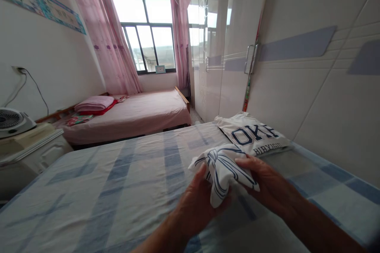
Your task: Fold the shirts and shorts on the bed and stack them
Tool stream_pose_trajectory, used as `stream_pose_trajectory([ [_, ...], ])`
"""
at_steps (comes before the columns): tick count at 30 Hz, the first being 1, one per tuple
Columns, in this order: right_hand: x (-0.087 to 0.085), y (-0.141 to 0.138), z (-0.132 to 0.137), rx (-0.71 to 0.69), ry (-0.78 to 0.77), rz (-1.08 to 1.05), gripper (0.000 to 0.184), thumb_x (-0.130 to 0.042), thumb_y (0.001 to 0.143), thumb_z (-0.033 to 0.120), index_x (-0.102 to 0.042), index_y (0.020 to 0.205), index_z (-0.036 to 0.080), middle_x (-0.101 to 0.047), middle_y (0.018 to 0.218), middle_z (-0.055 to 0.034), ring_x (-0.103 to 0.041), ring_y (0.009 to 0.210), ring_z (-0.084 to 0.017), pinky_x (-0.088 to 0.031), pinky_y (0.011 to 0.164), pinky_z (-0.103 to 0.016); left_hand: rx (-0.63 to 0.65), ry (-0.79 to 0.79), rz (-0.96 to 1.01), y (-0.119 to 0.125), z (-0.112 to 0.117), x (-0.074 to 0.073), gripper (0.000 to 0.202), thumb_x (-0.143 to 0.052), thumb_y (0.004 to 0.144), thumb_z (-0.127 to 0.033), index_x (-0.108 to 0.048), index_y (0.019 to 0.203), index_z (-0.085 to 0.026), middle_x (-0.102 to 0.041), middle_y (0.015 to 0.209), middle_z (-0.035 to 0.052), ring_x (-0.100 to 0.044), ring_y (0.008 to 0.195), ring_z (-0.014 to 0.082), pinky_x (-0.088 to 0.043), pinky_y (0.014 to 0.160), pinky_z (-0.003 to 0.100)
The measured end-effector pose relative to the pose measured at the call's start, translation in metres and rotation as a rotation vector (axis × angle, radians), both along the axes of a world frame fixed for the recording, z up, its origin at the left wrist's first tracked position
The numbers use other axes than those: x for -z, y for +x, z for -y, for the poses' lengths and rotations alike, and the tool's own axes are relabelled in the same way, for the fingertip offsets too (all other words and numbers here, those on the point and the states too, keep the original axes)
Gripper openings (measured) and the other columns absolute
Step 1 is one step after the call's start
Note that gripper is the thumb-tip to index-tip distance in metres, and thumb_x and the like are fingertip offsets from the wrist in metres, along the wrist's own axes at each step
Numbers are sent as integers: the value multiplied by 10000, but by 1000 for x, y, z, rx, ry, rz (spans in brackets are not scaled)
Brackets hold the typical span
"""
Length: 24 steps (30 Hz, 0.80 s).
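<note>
A white cloth bundle with navy stripes (pixel 224 166), knotted near its top left, is held up between my two hands over the bed. My left hand (pixel 197 197) grips it from the left and below, thumb on the near side and the other fingers partly hidden under the cloth. On the right side, my right hand (pixel 261 176) is closed around the bundle's edge with the fingers on top. Just beyond the bundle, a white shirt with dark lettering (pixel 252 136) lies on the bed.
A blue-and-white checked sheet (pixel 118 189) covers the near bed. Beyond stands a second bed with a pink cover (pixel 148 110) and a folded pink blanket (pixel 94 103). A fan (pixel 13 120) sits at left. Glossy wardrobe doors (pixel 225 47) and a tiled wall (pixel 320 99) border the right.
</note>
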State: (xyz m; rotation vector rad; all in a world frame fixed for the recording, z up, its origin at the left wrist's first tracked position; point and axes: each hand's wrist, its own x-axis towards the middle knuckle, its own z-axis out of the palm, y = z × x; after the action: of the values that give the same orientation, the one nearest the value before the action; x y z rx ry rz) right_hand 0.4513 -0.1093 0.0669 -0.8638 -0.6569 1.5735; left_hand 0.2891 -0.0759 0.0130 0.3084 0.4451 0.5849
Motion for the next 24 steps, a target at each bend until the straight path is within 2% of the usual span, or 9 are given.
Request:
stream_pose_trajectory([
  [2, -3, 10, -1, 10, 3, 11, 94, -664, 735, 148, -672, 829, 146, -685, 691, -10, -616, 563, -101, -512, 541, -184, 0, -85, 42, 13, 1, -3, 407, -627, 819, -412, -604, 1088, -108, -679, 877, 88, -655, 711, 154, -503, 562, 214],
  [5, -2, 30, -17, 52, 12, 73, 57, -656, 734, 144, -656, 791, 147, -666, 658, 1, -589, 522, -93, -494, 486, -174, -180, -140, -84, 30, -5, -10, 206, -642, 814, -214, -602, 973, -90, -645, 680, 28, -566, 472, 80, -417, 403, 157],
  [9, -10, 65, -71, 165, -20, 156, 77, -582, 726, 76, -618, 746, 141, -644, 630, -4, -586, 527, -105, -505, 477, -187, -418, -3, -252, 51, -50, -35, 63, -625, 803, -126, -581, 845, -112, -614, 623, -1, -564, 458, 78, -419, 393, 152],
  [12, -36, 92, -120, 277, 32, 205, 147, -527, 700, 32, -594, 752, 151, -631, 618, 8, -578, 523, -101, -487, 451, -179, -566, 226, -230, 76, -104, -62, 55, -608, 794, -100, -567, 809, -132, -598, 634, -23, -554, 477, 59, -398, 410, 134],
  [14, -61, 112, -147, 338, 139, 249, 161, -514, 684, 33, -577, 755, 163, -626, 623, 17, -577, 540, -100, -487, 465, -181, -596, 348, -183, 99, -136, -82, 83, -615, 775, -95, -555, 808, -143, -586, 644, -37, -550, 493, 48, -392, 438, 127],
  [17, -93, 151, -170, 365, 320, 438, 185, -496, 680, 54, -566, 798, 179, -629, 675, 26, -571, 572, -88, -481, 506, -172, -584, 500, -111, 136, -163, -102, 132, -630, 753, -107, -555, 851, -155, -590, 693, -44, -554, 537, 36, -409, 500, 125],
  [20, -95, 196, -174, 378, 360, 705, 235, -463, 704, 79, -569, 878, 196, -629, 751, 26, -557, 598, -71, -460, 533, -161, -438, 537, -143, 170, -165, -98, 173, -648, 720, -91, -553, 853, -146, -593, 718, -31, -560, 566, 42, -447, 554, 148],
  [22, -72, 225, -167, 419, 302, 824, 237, -459, 710, 101, -573, 896, 192, -631, 763, 8, -544, 587, -79, -451, 516, -173, -287, 545, -249, 185, -157, -77, 147, -647, 719, -92, -554, 823, -134, -588, 698, -21, -560, 570, 44, -471, 591, 160],
  [24, -35, 251, -155, 502, 194, 1042, 195, -480, 698, 128, -582, 856, 182, -634, 720, -22, -553, 586, -117, -471, 520, -222, -134, 557, -378, 188, -145, -48, 80, -624, 730, -88, -553, 753, -118, -573, 638, -9, -556, 549, 52, -476, 594, 171],
])
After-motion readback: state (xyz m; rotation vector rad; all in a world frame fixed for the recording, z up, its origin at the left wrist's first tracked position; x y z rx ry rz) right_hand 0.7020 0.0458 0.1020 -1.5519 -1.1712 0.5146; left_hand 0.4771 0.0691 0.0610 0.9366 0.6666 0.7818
